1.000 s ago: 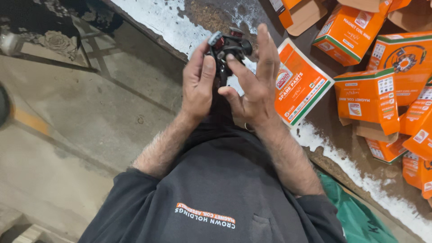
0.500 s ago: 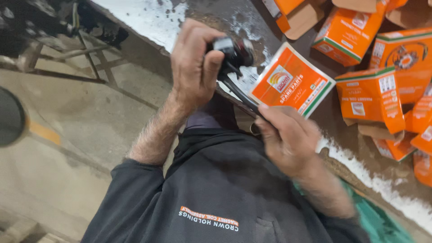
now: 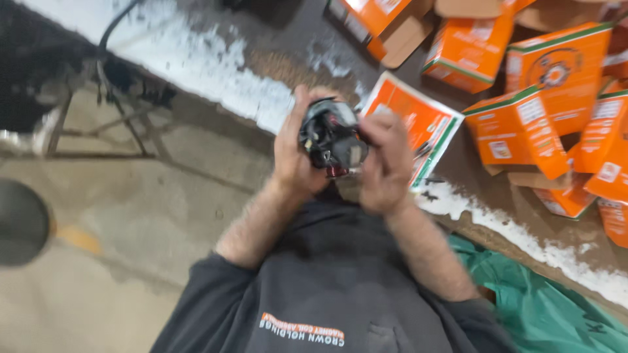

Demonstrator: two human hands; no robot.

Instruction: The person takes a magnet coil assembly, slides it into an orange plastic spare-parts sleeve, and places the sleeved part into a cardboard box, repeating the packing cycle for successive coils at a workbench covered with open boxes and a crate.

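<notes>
1. Far left: a dark round object (image 3: 19, 222) cut off by the picture's edge, lying on the concrete floor (image 3: 131, 261). Above it, a thin metal frame (image 3: 98, 124), blurred.
2. Left hand (image 3: 294, 157): grip closed around the left side of a small black part (image 3: 332, 138), fingers wrapped behind it.
3. The black part sits between both hands, held up in front of the bench's near edge; some grey and red on it, detail lost to blur.
4. Right hand (image 3: 386, 163): grip closed on the part's right side.
5. Just behind the right hand, a flat orange box (image 3: 418, 121) with white and green edging lies on the dark bench (image 3: 458, 173).
6. Right: a heap of orange boxes (image 3: 517, 127) with green-trimmed lids, some open, crowding the bench's far right corner.
7. White powdery streaks (image 3: 523, 232) run along the bench's near edge; green cloth (image 3: 543, 301) below.
</notes>
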